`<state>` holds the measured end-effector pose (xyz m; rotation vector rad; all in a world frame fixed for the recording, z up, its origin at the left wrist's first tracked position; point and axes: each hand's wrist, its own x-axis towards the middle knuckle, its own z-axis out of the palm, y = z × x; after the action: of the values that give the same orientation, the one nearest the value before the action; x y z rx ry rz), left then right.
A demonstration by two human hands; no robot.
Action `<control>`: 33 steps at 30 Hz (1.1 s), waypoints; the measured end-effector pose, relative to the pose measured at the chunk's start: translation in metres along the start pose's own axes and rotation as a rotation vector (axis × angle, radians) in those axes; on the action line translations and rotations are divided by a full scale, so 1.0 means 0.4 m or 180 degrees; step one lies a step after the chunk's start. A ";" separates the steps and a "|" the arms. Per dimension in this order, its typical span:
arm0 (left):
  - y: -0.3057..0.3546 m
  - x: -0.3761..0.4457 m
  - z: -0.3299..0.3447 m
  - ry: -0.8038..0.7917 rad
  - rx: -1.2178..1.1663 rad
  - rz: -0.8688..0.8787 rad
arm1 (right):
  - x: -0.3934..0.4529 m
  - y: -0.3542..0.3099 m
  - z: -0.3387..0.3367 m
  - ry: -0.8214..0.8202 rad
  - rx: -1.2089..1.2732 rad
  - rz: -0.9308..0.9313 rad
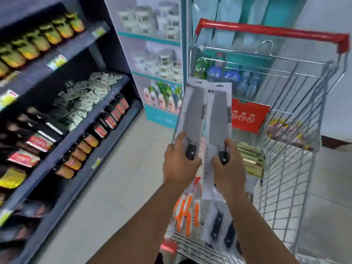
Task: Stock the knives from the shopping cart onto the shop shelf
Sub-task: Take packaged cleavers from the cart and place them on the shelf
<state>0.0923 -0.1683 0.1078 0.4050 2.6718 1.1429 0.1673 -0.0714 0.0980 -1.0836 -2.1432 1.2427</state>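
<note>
Centrally, the fingers (190, 164) of the left hand (179, 162) curl round the black handle of one packaged knife (194, 113), thumb lying up along the left edge of its card. The right hand (228, 168) grips the black handle of a second packaged knife (219, 119) in the same way, fingers clamped on the handle. Both knives stand nearly upright, blades pointing up and away, side by side with their grey backing cards touching or slightly overlapping; they are held above the shopping cart (297, 115), clear of its load. Both bare forearms rise from the lower edge of the view.

Beneath the hands, inside the cart's wire basket, lie further packaged knives: a set with orange handles (185, 212) to the left and cards with black-handled knives (219, 223) to the right. A stack of greenish flat packs (251, 159) lies further in. The cart's red handle bar (270, 32) crosses the top, a red warning sign (249, 116) hangs on its fold-down seat panel, and a patterned seat flap sits at the right side.

To the left, a dark shop shelf (76, 128) carries rows of packaged goods, blurred by motion; its tiers slant across the view. Behind the cart stands a pale shelving unit (152, 40) with jars and bottles. The floor is pale tile.
</note>
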 end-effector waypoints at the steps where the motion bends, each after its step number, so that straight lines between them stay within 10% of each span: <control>1: 0.017 -0.001 -0.014 0.0055 -0.0086 -0.0057 | 0.002 -0.015 -0.005 0.0043 -0.0007 -0.0088; 13: -0.127 -0.090 -0.572 0.1540 -0.0995 0.0127 | -0.218 -0.469 0.236 -0.0689 0.0760 -0.1286; 33: -0.815 -0.747 -1.441 0.3205 -0.0685 -0.1100 | -1.235 -0.968 0.764 -0.2971 0.1130 -0.2266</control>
<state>0.1491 -0.8704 0.2848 -0.8698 3.0881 1.8088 0.0947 -0.7397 0.2864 0.5202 -2.3814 1.8067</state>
